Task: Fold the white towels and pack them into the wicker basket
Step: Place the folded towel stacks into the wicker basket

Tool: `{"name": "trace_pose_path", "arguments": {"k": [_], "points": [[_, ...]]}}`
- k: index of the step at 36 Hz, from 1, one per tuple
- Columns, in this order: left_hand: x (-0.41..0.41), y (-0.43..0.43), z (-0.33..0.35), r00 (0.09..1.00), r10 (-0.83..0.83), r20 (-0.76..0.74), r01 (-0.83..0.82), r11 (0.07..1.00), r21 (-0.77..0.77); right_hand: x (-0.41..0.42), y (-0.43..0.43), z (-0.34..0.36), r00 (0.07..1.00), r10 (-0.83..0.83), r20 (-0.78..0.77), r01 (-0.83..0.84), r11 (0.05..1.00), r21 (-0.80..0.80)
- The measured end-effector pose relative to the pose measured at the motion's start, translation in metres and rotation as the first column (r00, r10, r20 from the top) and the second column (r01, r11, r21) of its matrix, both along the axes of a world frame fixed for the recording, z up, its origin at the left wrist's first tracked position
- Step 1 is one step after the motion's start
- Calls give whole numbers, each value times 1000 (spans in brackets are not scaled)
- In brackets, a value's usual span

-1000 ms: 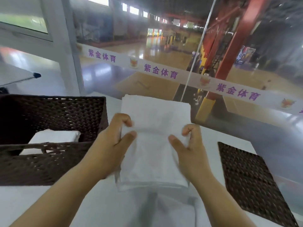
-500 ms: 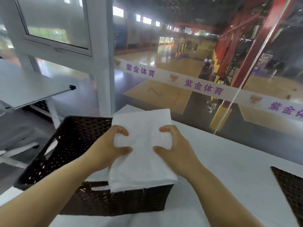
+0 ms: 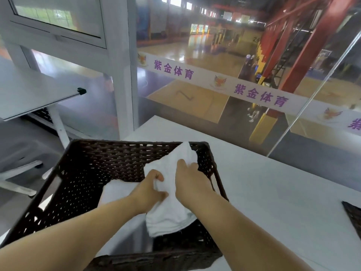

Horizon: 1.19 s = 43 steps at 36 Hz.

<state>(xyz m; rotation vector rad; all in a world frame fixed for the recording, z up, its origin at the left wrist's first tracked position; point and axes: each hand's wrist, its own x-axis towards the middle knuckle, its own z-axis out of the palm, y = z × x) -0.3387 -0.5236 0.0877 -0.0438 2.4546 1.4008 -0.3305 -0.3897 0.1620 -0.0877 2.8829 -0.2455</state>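
Since half a second ago the folded towel [image 3: 170,218] has gone from above the near rim down into the basket [image 3: 82,173], and the view has swung left and down with it. The towel now sits in the right half of the basket, tilted, with its far corner poking up past the rim at the far right corner and its near edge hanging low inside by the right wall; whether it touches the bottom cannot be told. Both hands are clamped on it. The left hand [image 3: 148,190] has its fingers curled into the towel's left edge with the thumb pressed on the cloth, and the right hand [image 3: 190,184] has its fingers bent over the right side, the two hands almost touching. A second towel [image 3: 115,192] lies flat in the basket, just left of the held one and partly under the left forearm. The basket is dark brown wicker, rectangular, and stands at the left end of a white table [image 3: 273,192]. At the table's right edge is a corner of another dark woven piece [image 3: 353,214], well apart from the basket. Beyond the table is a glass wall carrying a white banner [image 3: 214,81] with purple characters, a sports hall showing through it. A white frame post [image 3: 123,75] rises behind the basket, with a small white side table [image 3: 35,94] off to the left.
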Motion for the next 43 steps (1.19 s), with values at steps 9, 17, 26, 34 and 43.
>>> {"name": "trace_pose_path", "arguments": {"k": [9, 17, 26, 34, 43], "points": [[-21, 13, -66, 979, -138, 151, 136, 990, 27, -38, -9, -60, 957, -79, 279, 33, 986, 164], [-29, 12, -113, 951, -229, 208, 249, 965, -80, -41, -13, -96, 894, -49, 445, -62, 971, 232], [-31, 9, -125, 939, -228, 257, 280, 940, -192, -37, -9, -110, 903, 47, 428, -50, 999, -4], [-29, -20, -127, 956, -199, 215, 247, 942, -228, -37, -16, -136, 928, 106, 357, -81, 993, -84], [-31, -20, -120, 897, -364, 249, 418, 884, -211, -44, 1, -136, 880, -22, 474, -94, 971, 219]]}}
